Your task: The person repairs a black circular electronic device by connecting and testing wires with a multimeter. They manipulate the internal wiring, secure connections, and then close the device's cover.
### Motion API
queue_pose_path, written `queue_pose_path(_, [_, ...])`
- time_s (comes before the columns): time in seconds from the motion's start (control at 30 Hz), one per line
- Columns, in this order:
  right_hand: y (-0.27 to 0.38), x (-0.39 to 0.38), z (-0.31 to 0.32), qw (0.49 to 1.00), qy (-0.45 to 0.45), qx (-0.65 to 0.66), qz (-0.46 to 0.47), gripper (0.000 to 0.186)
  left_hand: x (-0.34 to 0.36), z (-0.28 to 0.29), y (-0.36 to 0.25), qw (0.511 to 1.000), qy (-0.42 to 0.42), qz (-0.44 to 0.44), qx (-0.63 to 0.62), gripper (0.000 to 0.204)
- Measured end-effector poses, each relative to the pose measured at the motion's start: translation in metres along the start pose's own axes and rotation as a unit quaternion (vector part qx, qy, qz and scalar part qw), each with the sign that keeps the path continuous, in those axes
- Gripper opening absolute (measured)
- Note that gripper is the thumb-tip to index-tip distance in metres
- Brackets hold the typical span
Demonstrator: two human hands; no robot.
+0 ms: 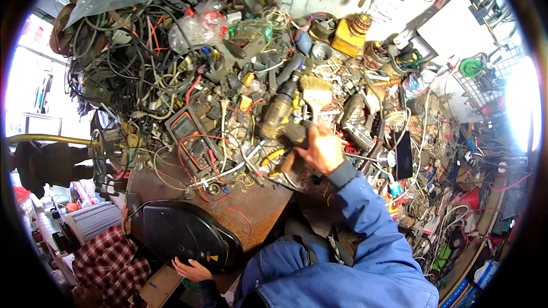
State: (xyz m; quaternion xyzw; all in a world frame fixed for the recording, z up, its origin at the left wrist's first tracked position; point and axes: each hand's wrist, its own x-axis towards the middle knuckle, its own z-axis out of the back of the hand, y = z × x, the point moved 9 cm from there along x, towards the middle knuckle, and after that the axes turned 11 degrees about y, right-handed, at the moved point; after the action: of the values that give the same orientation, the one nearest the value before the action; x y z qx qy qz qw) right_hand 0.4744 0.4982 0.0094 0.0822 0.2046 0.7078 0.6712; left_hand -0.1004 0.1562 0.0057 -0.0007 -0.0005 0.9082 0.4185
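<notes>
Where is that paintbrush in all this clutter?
The paintbrush lies mid-bench in the head view, just above the right hand, right of the yellow drill.

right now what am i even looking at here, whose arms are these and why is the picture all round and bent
There is no machine: this is one picture from a wide fisheye camera worn on a person's head, looking down at that person's own hands. The lens makes the picture round and bends straight edges.

The right hand, in a blue sleeve, reaches forward and closes around the handle of a worn yellow power drill lying on a crowded workbench. Beside the drill lie a paintbrush, a multimeter with red leads, and a big tangle of wires.

The left hand is low in the picture, resting on the edge of a black rounded cover; whether its grip is closed I cannot tell.

The red checked sleeve at lower left belongs to someone else.
</notes>
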Motion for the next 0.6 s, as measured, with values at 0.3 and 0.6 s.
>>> queue_pose_path(0.3, [0.083,0.022,-0.043,0.990,-0.072,0.112,-0.053,0.051,0.002,-0.015,0.022,0.999,-0.010,-0.033,0.036,0.053])
queue_pose_path(0.6, [0.069,-0.072,-0.009,0.973,-0.155,0.159,0.067,0.028,0.005,-0.018,0.024,0.997,-0.024,-0.060,0.032,0.052])
